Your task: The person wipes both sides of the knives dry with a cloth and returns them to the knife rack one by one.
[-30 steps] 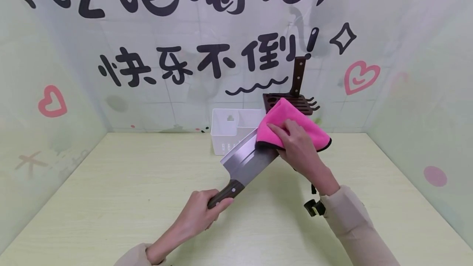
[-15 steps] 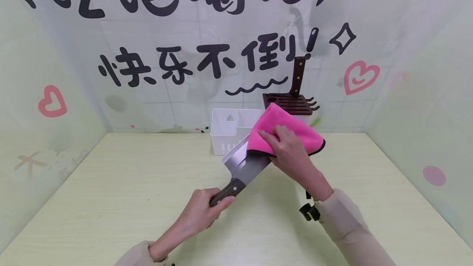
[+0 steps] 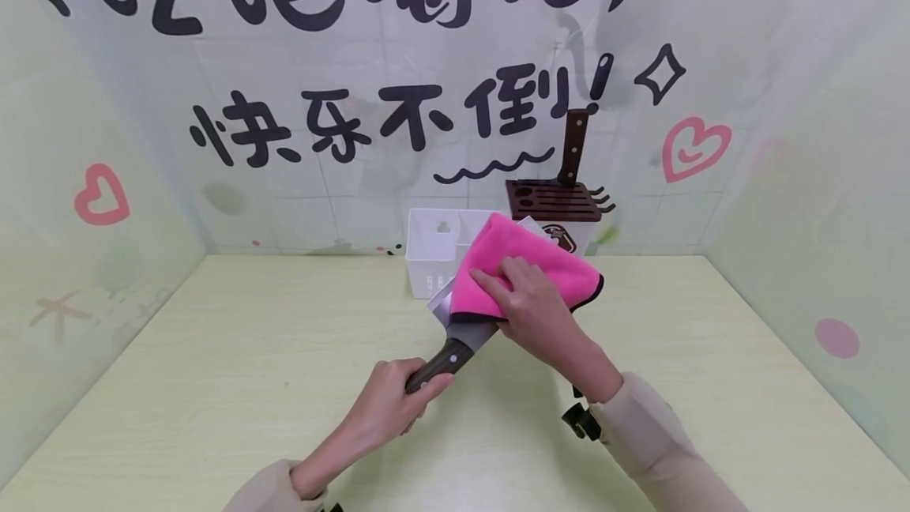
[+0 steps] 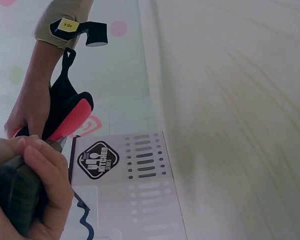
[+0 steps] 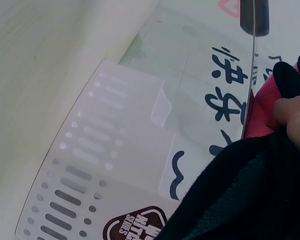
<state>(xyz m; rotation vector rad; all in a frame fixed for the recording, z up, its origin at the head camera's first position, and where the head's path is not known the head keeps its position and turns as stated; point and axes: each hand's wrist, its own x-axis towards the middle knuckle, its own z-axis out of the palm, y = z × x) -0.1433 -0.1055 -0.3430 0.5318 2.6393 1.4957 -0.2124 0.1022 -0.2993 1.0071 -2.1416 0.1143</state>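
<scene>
Cloth (image 3: 512, 243) covers most of the knife blade (image 3: 471, 335), up above the table (image 3: 213, 370). My left hand (image 3: 389, 403) curls round the handle (image 3: 442, 362); my right hand (image 3: 535, 313) pinches the cloth. If the cloth slips, the edge could cut me.

left of the hands (image 3: 391, 401) (image 3: 535, 310), room over the table (image 3: 213, 362); behind, caddy (image 3: 429, 273) and knife block (image 3: 558, 208) obstruct

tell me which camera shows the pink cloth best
The head view: the pink cloth shows broadly, lying over the cleaver under the right hand. The left wrist view catches pink patches, the right wrist view a small pink piece, both with dark fabric, perhaps its underside.
</scene>
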